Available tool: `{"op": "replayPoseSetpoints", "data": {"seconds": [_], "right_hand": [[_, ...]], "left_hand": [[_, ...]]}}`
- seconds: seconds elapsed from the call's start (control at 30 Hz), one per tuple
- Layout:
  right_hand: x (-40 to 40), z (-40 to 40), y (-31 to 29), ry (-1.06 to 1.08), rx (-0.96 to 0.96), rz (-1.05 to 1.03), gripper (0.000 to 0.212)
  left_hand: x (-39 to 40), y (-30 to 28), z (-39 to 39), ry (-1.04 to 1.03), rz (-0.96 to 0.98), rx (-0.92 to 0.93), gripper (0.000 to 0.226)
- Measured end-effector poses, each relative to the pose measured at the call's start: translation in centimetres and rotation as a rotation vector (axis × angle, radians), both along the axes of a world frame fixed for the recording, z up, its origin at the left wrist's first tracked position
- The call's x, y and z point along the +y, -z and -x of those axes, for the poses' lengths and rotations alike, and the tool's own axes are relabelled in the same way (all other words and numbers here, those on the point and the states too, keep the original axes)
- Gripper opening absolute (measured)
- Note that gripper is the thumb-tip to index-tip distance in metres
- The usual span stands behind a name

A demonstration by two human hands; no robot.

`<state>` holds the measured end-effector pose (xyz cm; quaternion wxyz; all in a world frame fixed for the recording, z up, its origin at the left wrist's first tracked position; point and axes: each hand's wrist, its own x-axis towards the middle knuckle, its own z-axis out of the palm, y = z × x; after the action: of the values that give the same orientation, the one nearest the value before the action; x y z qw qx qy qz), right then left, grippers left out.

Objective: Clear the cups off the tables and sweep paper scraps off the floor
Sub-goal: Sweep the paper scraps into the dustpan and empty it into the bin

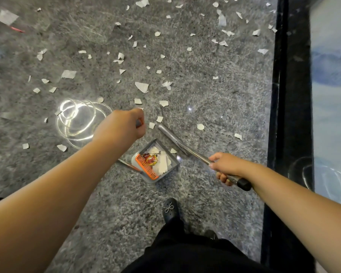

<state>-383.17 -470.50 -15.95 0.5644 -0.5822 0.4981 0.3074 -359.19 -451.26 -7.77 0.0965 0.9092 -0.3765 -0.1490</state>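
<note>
Right grip (225, 168) curls around broom handle (187, 149); left grip (124, 125) fisted on dustpan handle (139, 123), dustpan (156, 162) holding paper scraps (162, 161) on floor (205, 95).

One grey dustpan (166, 171) sits on the floor (215, 99), with one orange comb strip (146, 168) on its near edge and one metal broom handle (187, 149) to its right. Paper scraps (142, 87) lie scattered far across the floor by the dozen, too many to count exactly. Two hands show, left (124, 127) and right (225, 166), and one black shoe (170, 209).
</note>
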Motion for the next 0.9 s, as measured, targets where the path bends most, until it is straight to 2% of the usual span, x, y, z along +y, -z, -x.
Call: {"op": "replayPoseSetpoints", "data": {"seconds": [0.23,0.47,0.73,0.9], "right_hand": [[0.5,-2.0,3.2,0.076,0.015,-0.017,0.049],[2.1,-3.7,5.2,0.111,-0.022,-0.102,0.046],[1.9,-3.7,1.9,0.105,-0.058,-0.179,0.033],[1.8,-3.1,0.0,0.088,-0.067,-0.144,0.033]], "left_hand": [[0.3,0.0,-0.7,0.019,-0.014,0.001,0.013],[2.3,0.1,-0.8,-0.031,-0.010,0.013,0.012],[1.5,0.1,-0.6,-0.014,-0.027,0.011,0.012],[1.6,-0.2,-0.4,-0.020,-0.028,-0.002,0.013]]}}
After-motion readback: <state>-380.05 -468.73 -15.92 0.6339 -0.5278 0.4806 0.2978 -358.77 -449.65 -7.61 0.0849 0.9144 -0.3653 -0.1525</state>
